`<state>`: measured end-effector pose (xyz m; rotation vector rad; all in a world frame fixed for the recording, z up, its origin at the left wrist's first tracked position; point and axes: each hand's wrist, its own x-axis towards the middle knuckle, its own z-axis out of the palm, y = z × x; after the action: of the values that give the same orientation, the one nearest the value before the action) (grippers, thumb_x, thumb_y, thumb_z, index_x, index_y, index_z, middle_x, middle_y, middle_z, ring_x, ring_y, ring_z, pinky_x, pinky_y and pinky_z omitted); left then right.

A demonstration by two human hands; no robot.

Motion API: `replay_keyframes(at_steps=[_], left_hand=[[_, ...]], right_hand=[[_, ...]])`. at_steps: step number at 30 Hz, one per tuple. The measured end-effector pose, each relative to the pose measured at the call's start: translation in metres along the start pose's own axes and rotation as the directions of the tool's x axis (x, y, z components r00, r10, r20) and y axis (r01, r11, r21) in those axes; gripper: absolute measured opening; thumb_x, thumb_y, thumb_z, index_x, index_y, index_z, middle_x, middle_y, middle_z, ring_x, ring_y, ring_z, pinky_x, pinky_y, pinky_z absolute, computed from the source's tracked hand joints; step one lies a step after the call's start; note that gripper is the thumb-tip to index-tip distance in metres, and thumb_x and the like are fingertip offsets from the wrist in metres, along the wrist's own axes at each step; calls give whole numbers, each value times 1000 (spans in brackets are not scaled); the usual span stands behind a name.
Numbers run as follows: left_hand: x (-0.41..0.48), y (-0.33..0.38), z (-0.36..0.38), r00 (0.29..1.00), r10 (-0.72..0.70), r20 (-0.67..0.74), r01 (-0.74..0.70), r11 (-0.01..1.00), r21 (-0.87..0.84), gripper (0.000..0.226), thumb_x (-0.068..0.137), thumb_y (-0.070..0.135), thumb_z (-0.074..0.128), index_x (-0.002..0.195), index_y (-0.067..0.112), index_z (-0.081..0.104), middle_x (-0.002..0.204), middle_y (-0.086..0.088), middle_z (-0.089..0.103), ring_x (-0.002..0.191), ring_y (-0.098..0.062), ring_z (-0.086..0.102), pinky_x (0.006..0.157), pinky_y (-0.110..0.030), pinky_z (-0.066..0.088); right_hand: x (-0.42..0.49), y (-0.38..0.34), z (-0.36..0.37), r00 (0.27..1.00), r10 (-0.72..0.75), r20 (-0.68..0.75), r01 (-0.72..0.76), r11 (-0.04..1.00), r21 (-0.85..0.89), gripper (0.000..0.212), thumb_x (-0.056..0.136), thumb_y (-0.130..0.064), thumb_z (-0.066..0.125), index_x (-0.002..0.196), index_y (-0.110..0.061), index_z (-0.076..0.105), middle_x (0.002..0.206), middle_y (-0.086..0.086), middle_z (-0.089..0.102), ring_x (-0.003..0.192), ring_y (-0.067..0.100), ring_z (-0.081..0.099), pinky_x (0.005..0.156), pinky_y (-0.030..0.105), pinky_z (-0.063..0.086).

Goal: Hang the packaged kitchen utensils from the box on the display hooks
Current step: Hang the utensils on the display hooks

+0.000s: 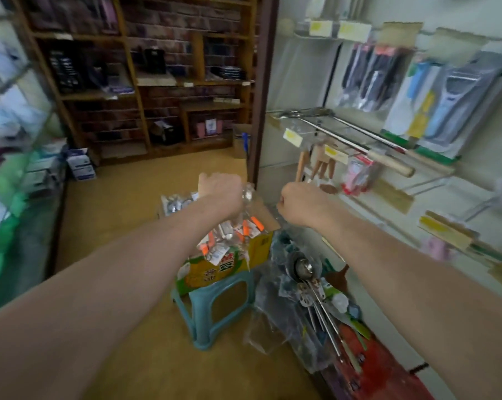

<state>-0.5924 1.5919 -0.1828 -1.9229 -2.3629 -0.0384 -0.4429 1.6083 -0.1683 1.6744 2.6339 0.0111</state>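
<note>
A yellow cardboard box (255,249) stands on a blue plastic stool (212,307) and holds several clear packets with orange-handled utensils (238,229). My left hand (219,187) is above the box, fingers curled round a clear plastic packet (248,194) that hangs beside the wrist. My right hand (297,202) is a fist just right of the box, near the lower display hooks (316,157); what it holds, if anything, is hidden. Packaged utensils (359,174) hang on the white display wall at the right.
Metal ladles and bagged utensils (304,269) lie on a low shelf at the lower right. Long rods (359,140) jut out from the display wall. Wooden shelving (146,82) fills the back, glass cases (10,168) line the left, and brown floor lies between.
</note>
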Motion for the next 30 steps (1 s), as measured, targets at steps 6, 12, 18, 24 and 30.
replay_keyframes(at_steps=[6, 12, 18, 24, 30], left_hand=[[34, -41, 34, 990, -136, 43, 135, 990, 28, 26, 91, 14, 55, 66, 16, 48, 70, 1, 55, 63, -16, 46, 82, -36, 33], [90, -45, 76, 975, -180, 131, 175, 983, 49, 15, 85, 1, 51, 83, 16, 53, 74, 3, 55, 77, -18, 53, 99, -39, 35], [145, -30, 137, 941, -196, 275, 198, 980, 21, 8, 89, 8, 54, 91, 13, 60, 82, 3, 58, 84, -18, 54, 109, -45, 28], [186, -11, 196, 903, -175, 393, 188, 982, 5, 18, 88, 10, 54, 103, 13, 63, 106, -5, 65, 108, -24, 57, 106, -44, 31], [212, 28, 241, 846, -142, 514, 167, 986, -2, 24, 93, 20, 54, 116, 17, 58, 115, -3, 65, 116, -23, 53, 108, -42, 33]], right_hand=[[60, -15, 21, 994, -101, 47, 101, 995, 8, 21, 97, -13, 44, 107, -8, 62, 108, 12, 64, 91, 28, 59, 69, 30, 41], [136, -3, 60, 984, -125, 125, 117, 991, 67, 24, 96, -10, 46, 72, -13, 46, 82, 1, 53, 70, 25, 51, 62, 32, 40], [202, 21, 117, 947, -130, 295, 107, 990, 94, 36, 95, -7, 48, 62, -17, 39, 65, 0, 43, 63, 19, 46, 49, 26, 32], [248, 41, 166, 887, -127, 444, 85, 990, 114, 22, 97, -12, 45, 76, -8, 50, 69, 1, 41, 73, 22, 46, 66, 31, 36], [274, 52, 212, 864, -132, 486, 98, 991, 96, 16, 97, -9, 46, 106, -10, 59, 100, 5, 61, 96, 24, 60, 71, 29, 39]])
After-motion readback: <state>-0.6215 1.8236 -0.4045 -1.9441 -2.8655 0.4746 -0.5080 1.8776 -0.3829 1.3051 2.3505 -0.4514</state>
